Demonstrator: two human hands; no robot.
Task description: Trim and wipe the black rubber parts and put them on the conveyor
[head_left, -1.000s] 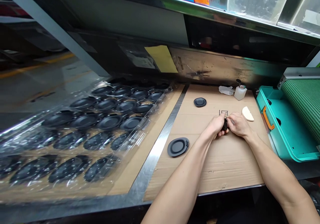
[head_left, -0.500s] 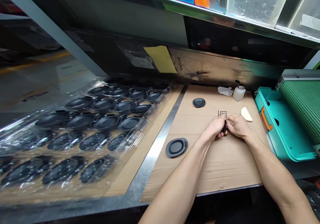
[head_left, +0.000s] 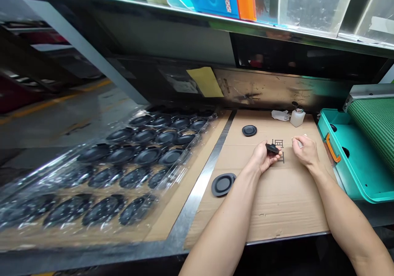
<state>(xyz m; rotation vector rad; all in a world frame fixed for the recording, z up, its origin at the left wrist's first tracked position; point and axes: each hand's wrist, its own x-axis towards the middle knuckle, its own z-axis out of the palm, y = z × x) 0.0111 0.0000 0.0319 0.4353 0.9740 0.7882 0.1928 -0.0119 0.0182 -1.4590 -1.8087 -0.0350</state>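
Black rubber disc (head_left: 272, 148) in curled left grip (head_left: 263, 157), right grip (head_left: 304, 151) pinched together nearby; many more discs (head_left: 147, 156) under clear plastic wrap (head_left: 61, 163) at nine o'clock.

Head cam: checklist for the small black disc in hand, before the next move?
1. Small black disc held by left hand: ok, gripped in the fingers.
2. Disc surface free of marks: cannot tell, too small to see.
3. Right hand holding something: cannot tell, its fingertips are at a small white bit.
4. Large black disc: ok, flat on the cardboard, apart from both hands.
5. Pump bottle: ok, upright on the cardboard, apart from both hands.
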